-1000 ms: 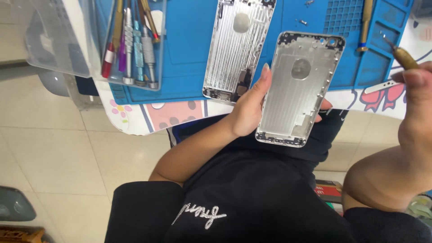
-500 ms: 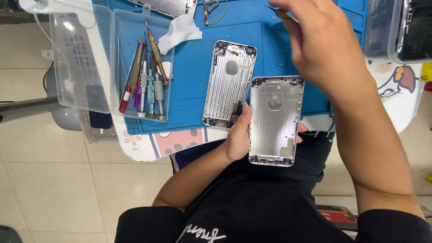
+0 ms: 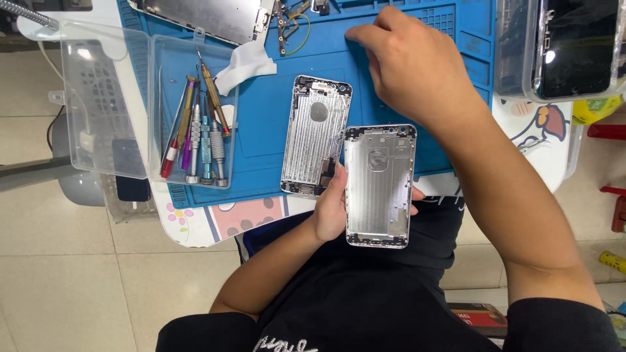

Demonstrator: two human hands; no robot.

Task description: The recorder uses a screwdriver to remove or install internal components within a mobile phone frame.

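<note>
The left hand [image 3: 331, 212] clasps a silver shell [image 3: 380, 186] by its long edges, thumb at nine o'clock, above the lap at the mat's [image 3: 274, 111] six o'clock. The shell looks light, stiff and slick, so edge holds suit it. The right hand [image 3: 417, 68], fingers curled and empty, rests on the mat at the shell's twelve o'clock.

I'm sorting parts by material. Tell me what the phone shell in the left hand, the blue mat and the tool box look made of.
Phone shell: likely bare metal, matte silver-grey with machined recesses. Blue mat: probably silicone or rubber, dull, with moulded compartments. Tool box: clear plastic, see-through with a hinged lid.
</note>
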